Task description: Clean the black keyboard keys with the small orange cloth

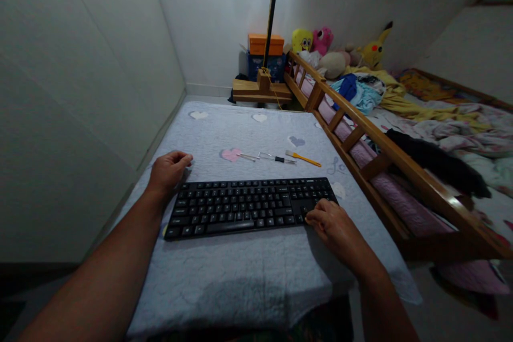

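Note:
A black full-size keyboard (236,206) lies on the cloth-covered table, slightly angled. Over its right end, by the arrow keys and number pad, is my right hand (331,224); the fingers are drawn together and touch the keys, and anything between them is hidden. Beside the keyboard's far left corner rests my left hand (168,172), fingers curled in and thumb side up; whether something small is inside cannot be seen. Beyond the keyboard lie a yellow-handled brush (306,159), a wire tool with a black grip (278,159) and thin cotton swabs (247,157).
The table cover (240,272) is pale with heart prints. Along the right runs a wooden bed rail (372,139), with bedding, clothes and plush toys (302,41) behind it. At the back are a wooden stand (262,88) with a pole and an orange box (256,44). A wall is on the left.

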`<act>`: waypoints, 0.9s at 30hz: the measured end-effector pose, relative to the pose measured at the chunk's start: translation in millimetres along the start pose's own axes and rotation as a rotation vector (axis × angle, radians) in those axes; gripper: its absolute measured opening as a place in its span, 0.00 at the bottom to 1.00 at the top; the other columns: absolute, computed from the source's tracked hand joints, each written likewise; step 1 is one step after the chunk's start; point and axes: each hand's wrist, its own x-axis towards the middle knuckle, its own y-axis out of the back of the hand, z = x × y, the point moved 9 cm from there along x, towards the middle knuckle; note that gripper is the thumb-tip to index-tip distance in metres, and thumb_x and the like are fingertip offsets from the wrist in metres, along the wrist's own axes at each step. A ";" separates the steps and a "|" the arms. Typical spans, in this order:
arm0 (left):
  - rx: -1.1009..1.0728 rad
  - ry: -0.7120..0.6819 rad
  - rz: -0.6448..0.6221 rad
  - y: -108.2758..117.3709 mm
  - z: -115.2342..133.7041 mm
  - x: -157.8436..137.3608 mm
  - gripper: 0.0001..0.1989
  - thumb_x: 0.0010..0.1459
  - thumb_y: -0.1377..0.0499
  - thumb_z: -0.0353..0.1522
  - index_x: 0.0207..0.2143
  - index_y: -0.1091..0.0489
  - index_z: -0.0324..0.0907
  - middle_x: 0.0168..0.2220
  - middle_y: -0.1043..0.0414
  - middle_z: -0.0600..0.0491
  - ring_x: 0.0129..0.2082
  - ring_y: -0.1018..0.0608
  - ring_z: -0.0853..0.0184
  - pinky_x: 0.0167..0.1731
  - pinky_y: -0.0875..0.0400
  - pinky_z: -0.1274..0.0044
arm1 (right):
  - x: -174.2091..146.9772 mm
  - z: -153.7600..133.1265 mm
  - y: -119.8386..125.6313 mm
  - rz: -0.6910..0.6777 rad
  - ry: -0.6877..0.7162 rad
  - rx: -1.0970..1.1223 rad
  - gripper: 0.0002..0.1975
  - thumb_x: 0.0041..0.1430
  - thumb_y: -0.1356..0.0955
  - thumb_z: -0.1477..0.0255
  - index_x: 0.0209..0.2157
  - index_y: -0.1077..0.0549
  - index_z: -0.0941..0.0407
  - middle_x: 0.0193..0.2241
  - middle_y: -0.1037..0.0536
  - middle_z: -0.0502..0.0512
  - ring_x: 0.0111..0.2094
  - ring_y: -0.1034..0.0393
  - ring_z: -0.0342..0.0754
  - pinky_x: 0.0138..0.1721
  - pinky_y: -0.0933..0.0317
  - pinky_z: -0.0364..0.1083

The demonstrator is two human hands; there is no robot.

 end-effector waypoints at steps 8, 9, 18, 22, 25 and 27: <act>0.014 -0.013 0.002 0.1 0.4 0.7 0.13 0.47 0.40 0.43 0.24 0.27 0.42 0.25 0.25 0.51 0.22 0.30 0.68 0.22 0.36 0.77 | 23.3 5.6 3.3 0.069 -0.033 -0.005 0.12 0.59 0.34 0.82 0.37 0.20 0.55 0.36 0.25 0.57 0.38 0.32 0.49 0.41 0.39 0.46; 0.010 -0.012 0.001 -0.1 0.9 0.4 0.13 0.47 0.40 0.42 0.24 0.27 0.42 0.25 0.25 0.52 0.22 0.30 0.68 0.22 0.36 0.77 | 22.9 5.3 0.9 0.064 -0.034 -0.011 0.12 0.59 0.34 0.82 0.37 0.19 0.55 0.36 0.25 0.57 0.38 0.32 0.49 0.41 0.39 0.47; 0.010 -0.020 -0.005 -0.7 0.5 -0.3 0.13 0.48 0.39 0.42 0.24 0.27 0.42 0.24 0.26 0.52 0.23 0.29 0.67 0.24 0.36 0.76 | 0.5 -2.7 -4.0 0.091 -0.013 -0.047 0.13 0.60 0.34 0.82 0.35 0.20 0.53 0.35 0.25 0.56 0.37 0.32 0.49 0.40 0.39 0.47; 0.013 -0.026 -0.004 -0.6 0.1 0.1 0.13 0.48 0.40 0.43 0.25 0.27 0.42 0.24 0.26 0.51 0.23 0.29 0.67 0.24 0.35 0.76 | -5.8 -6.5 -2.8 0.084 -0.008 -0.059 0.14 0.58 0.34 0.83 0.33 0.20 0.53 0.34 0.25 0.56 0.36 0.33 0.49 0.39 0.40 0.47; 0.005 -0.029 -0.002 -0.7 0.2 0.0 0.13 0.48 0.40 0.43 0.25 0.27 0.42 0.24 0.27 0.52 0.23 0.30 0.68 0.23 0.36 0.76 | -6.2 -9.8 -1.8 0.063 0.003 -0.032 0.13 0.58 0.34 0.83 0.33 0.20 0.53 0.34 0.25 0.55 0.36 0.32 0.49 0.38 0.40 0.47; 0.007 -0.024 -0.005 -0.9 0.6 -0.4 0.13 0.47 0.40 0.43 0.25 0.27 0.42 0.24 0.27 0.52 0.22 0.30 0.68 0.23 0.36 0.76 | -3.6 -13.1 0.2 0.072 0.010 -0.003 0.12 0.59 0.34 0.83 0.35 0.20 0.54 0.35 0.25 0.55 0.37 0.32 0.49 0.39 0.40 0.47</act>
